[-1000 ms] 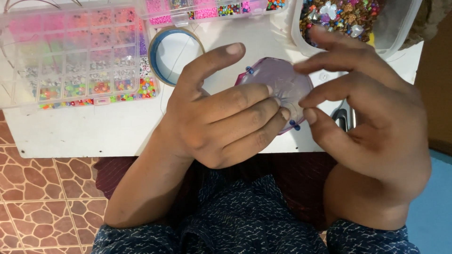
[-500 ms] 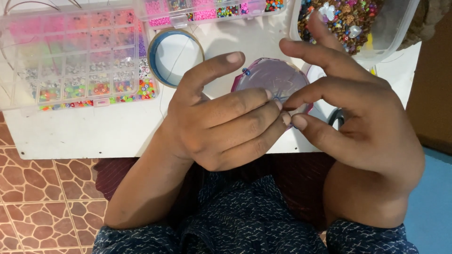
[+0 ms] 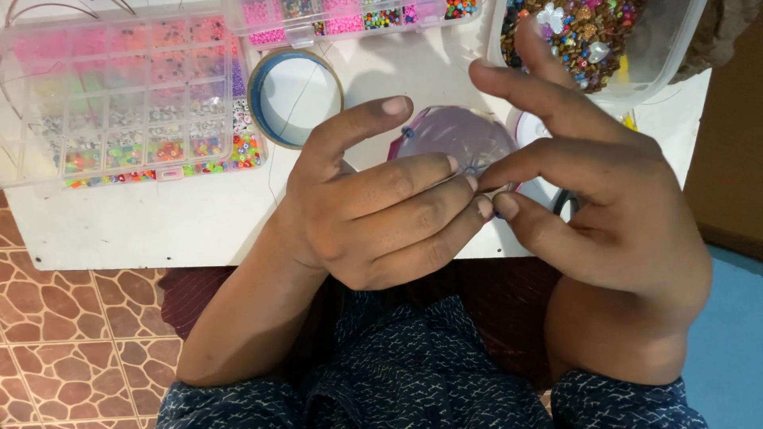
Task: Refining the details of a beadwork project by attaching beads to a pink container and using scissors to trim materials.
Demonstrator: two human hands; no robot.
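From the head view, the left hand (image 3: 381, 214) is curled around a small, round, clear purplish disc (image 3: 465, 139), thumb stretched over its top edge and the other fingers (image 3: 413, 187) folded across its near side, so it is grasped rather than resting free. The right hand (image 3: 604, 206) meets it from the other side: thumb and forefinger are pinched together at the disc's near edge, right against the left fingertips, while the remaining fingers fan out loosely above. What the pinch grips is too small to tell (a dark blue speck shows at the fingertips, perhaps a bead). The disc is held over the white table (image 3: 159, 222), near its front edge.

Taking the disc as the landmark: just left of it lies a blue-rimmed tape roll (image 3: 262, 111); farther left, a clear divided box (image 3: 119, 95) of coloured beads; beyond the disc, a narrow bead case (image 3: 350, 20); up and to its right, a clear tub (image 3: 660, 56) of mixed brown and bright beads. The hands cover most of the disc's lower half and the table under it. Below the table edge are patterned floor tiles (image 3: 71, 334) and dark blue clothing (image 3: 413, 373).
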